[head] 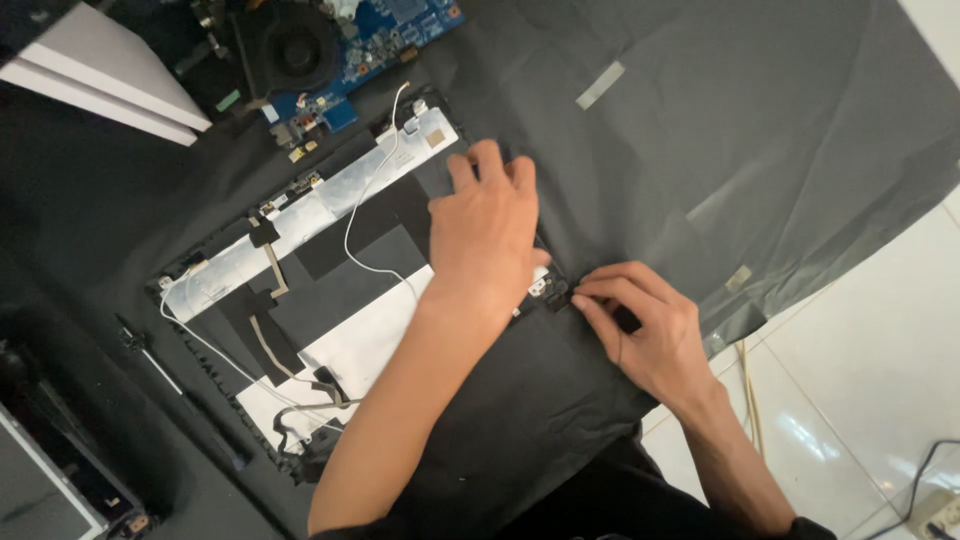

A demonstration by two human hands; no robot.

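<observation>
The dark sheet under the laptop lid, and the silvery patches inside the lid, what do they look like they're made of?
The dark sheet looks like thin plastic film: slight sheen, sharp creases, taped seams. The silvery patches inside the laptop lid look like metal foil, matte and bright, though foil-faced tape is possible.

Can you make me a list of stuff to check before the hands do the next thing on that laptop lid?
1. Left hand flat on the laptop lid to steady it: ok.
2. Right hand pinching the small black part at the lid's corner: ok, though its fingertips hide how firm the grip is.
3. White wire clear of both hands: ok.
4. Lid fully on the black cloth: ok.
5. Screwdriver within reach, lying beside the lid: ok.
6. Any screws left in the corner part: cannot tell, the hands cover it.
</observation>
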